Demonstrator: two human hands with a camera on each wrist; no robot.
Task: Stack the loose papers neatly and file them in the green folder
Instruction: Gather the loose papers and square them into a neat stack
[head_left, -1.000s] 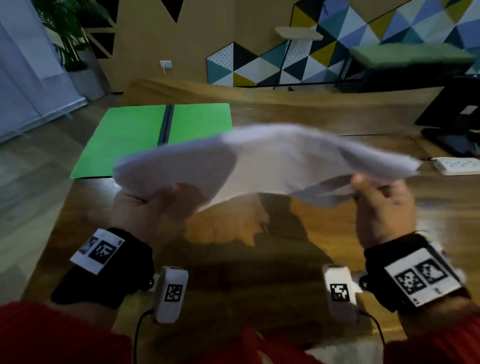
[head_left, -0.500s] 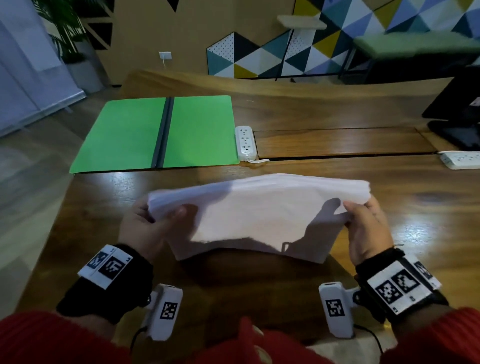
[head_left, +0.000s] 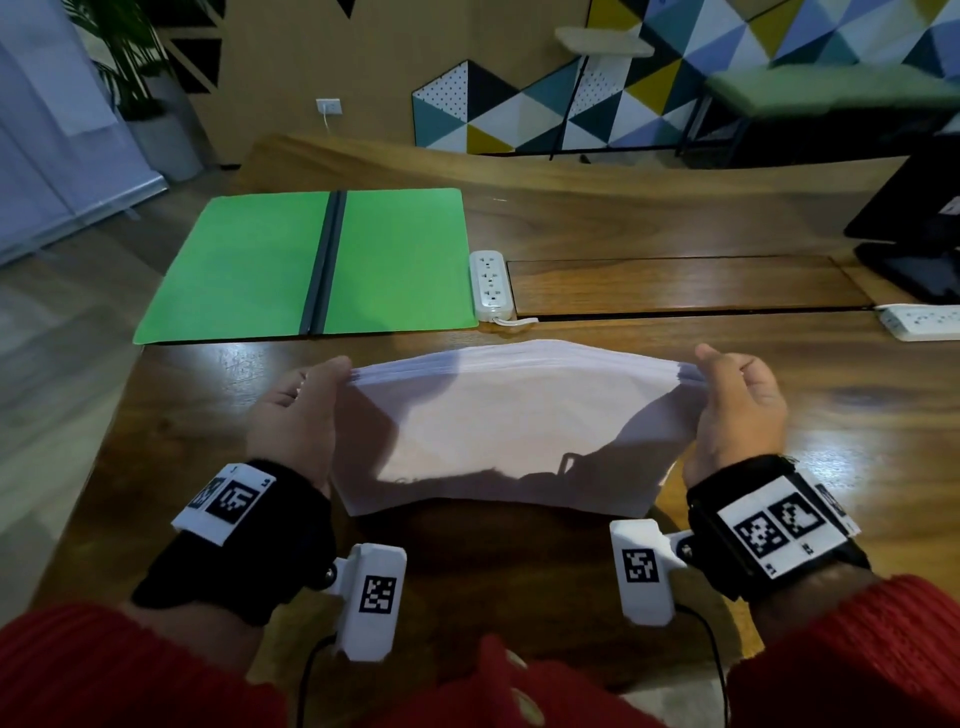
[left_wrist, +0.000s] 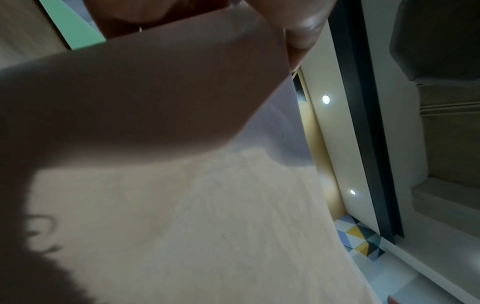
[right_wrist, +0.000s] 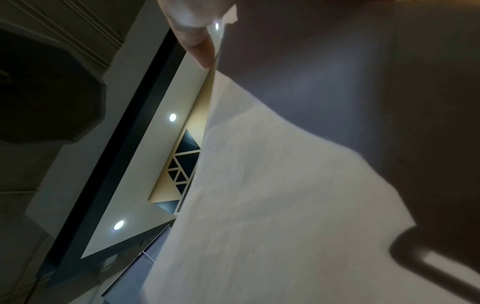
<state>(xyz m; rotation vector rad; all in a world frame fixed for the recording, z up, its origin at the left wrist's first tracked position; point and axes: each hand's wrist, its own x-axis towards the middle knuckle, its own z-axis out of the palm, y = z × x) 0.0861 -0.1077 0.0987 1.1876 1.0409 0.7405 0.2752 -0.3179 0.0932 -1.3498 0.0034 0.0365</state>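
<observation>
Both hands — left hand and right hand — pinch the ends of the white paper stack, standing on the brown wooden table. Open green folder lies behind. No words readable.

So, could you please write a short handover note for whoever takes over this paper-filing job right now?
Left hand: grips the left end of the paper stack.
Right hand: grips the right end of the same stack.
Stack: held on edge over the wooden table, top edges roughly level; its lower edge seems to rest on the table.
Green folder: lies open and flat on the table beyond the stack, with no papers in it, next to a white power strip.
Done: the papers are gathered into one stack.
Left: finish squaring the edges, lay the stack in the folder, close it.
</observation>
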